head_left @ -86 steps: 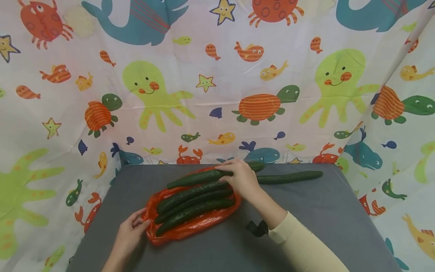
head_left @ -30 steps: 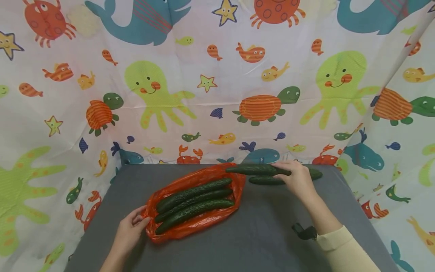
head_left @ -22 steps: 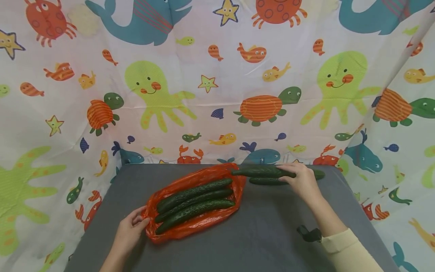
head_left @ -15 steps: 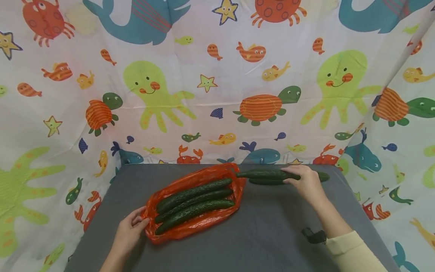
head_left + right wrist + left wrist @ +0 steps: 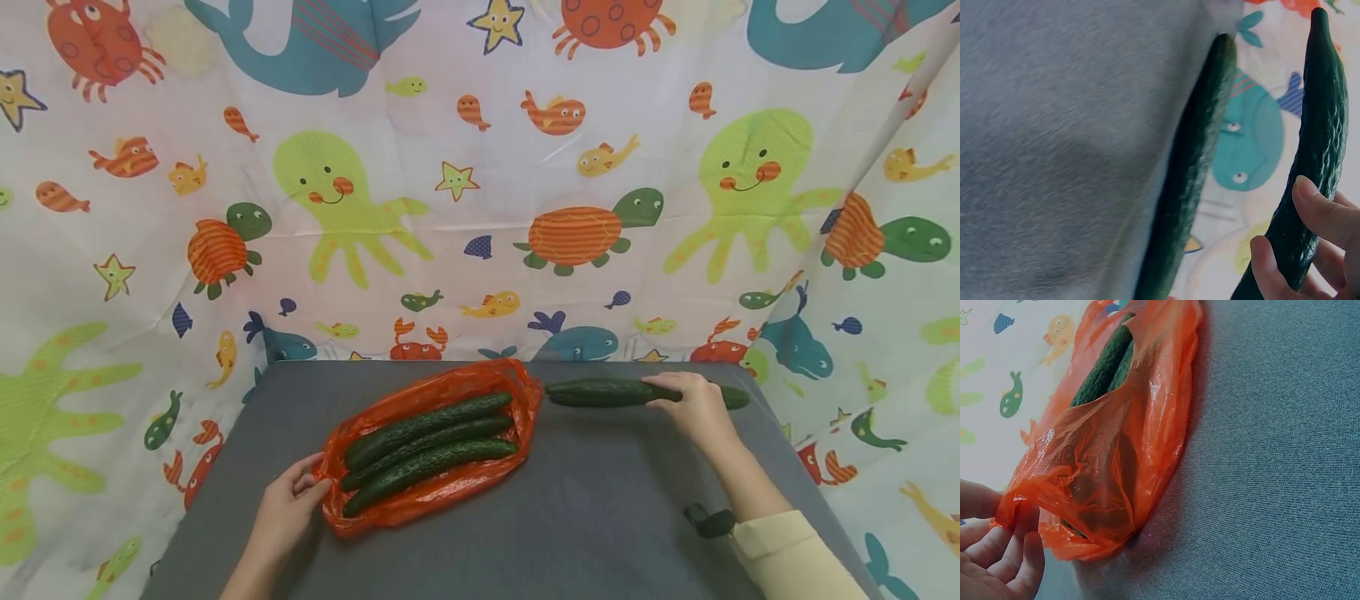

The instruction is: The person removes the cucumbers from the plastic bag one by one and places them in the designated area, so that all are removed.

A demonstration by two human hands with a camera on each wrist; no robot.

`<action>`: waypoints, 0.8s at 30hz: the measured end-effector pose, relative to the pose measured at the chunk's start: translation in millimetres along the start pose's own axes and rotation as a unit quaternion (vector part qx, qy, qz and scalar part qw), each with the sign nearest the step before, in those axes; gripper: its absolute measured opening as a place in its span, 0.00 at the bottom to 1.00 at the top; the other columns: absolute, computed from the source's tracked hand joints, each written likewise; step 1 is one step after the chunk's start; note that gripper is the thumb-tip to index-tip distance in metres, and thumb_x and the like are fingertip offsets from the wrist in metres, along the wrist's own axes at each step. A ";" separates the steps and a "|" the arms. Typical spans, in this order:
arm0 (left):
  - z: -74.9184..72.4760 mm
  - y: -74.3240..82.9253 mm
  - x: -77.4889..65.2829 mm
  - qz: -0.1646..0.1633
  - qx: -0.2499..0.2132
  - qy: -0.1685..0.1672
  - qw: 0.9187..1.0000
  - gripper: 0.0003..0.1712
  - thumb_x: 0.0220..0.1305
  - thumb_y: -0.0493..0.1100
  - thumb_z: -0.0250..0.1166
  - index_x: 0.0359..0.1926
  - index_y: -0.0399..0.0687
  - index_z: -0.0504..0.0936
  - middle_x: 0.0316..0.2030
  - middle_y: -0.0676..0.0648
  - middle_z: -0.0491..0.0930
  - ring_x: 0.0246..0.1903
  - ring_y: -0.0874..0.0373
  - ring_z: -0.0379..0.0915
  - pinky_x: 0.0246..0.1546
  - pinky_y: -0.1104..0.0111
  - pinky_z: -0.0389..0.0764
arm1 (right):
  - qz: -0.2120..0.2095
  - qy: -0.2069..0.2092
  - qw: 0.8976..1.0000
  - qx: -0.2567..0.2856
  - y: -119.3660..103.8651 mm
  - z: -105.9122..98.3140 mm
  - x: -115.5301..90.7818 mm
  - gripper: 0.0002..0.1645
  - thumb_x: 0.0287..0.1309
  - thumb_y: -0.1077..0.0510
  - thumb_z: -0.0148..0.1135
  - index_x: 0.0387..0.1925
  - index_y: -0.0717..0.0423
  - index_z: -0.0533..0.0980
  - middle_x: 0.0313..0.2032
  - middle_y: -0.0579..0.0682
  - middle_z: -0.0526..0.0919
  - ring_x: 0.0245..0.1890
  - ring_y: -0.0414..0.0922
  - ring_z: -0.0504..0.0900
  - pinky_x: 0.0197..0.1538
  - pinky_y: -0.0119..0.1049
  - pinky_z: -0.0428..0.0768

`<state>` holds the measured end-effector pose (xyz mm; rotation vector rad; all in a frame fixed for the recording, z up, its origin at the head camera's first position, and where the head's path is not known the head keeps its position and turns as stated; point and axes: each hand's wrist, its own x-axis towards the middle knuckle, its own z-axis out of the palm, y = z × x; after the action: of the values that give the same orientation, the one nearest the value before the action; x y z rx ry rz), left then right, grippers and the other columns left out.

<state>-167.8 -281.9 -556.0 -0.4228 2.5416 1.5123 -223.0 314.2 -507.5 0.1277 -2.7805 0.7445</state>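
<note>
My left hand (image 5: 287, 504) pinches the near left edge of an orange plastic bag (image 5: 442, 497). Inside the bag's wide mouth lie three dark green cucumbers (image 5: 431, 458), side by side. In the left wrist view, thumb and fingers hold the crumpled film (image 5: 1019, 500). My right hand (image 5: 699, 412) grips another cucumber (image 5: 1325, 106) near its middle, thumb on one side and fingers on the other. Close beside that one a separate cucumber (image 5: 1190, 156) lies on the table; in the right wrist view a gap shows between the two. From the head, they overlap.
The grey cloth-covered table (image 5: 585, 517) carries everything. A patterned sea-animal curtain (image 5: 480, 208) rises behind it and along both sides. A dark strap (image 5: 708, 521) sticks out from my right wrist beside the yellow sleeve (image 5: 795, 554).
My right hand has carried a cucumber from above the bag to the right, then lowered it beside the one on the table. The left hand stays on the bag's edge.
</note>
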 end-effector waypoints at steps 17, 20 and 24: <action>0.6 2.4 -1.3 0.005 0.004 0.009 1.000 0.27 0.72 0.42 0.63 0.70 0.44 0.70 0.33 0.46 0.79 0.35 0.58 0.76 0.32 0.66 0.76 | -0.004 -0.041 0.999 0.012 49.4 37.8 2.1 0.25 0.50 0.66 0.76 0.54 0.56 0.84 0.52 0.64 0.84 0.58 0.66 0.76 0.56 0.64 0.74; 1.5 3.8 -1.1 0.004 0.000 0.012 1.000 0.27 0.72 0.42 0.62 0.69 0.45 0.70 0.34 0.46 0.80 0.35 0.58 0.78 0.35 0.64 0.78 | -0.002 -0.043 0.999 0.016 53.6 42.1 2.9 0.25 0.51 0.66 0.75 0.54 0.57 0.84 0.53 0.64 0.84 0.59 0.66 0.76 0.55 0.64 0.75; 0.7 3.4 -1.0 0.003 0.003 0.011 1.000 0.27 0.72 0.42 0.63 0.70 0.46 0.70 0.34 0.47 0.80 0.37 0.57 0.78 0.38 0.64 0.79 | -0.004 -0.048 0.999 0.013 56.7 48.2 5.6 0.24 0.51 0.65 0.76 0.53 0.57 0.84 0.52 0.64 0.83 0.54 0.66 0.78 0.52 0.62 0.77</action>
<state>-168.0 -279.6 -553.2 -0.4329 2.5671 1.5091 -247.8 339.0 -573.5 0.1843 -2.8588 0.7934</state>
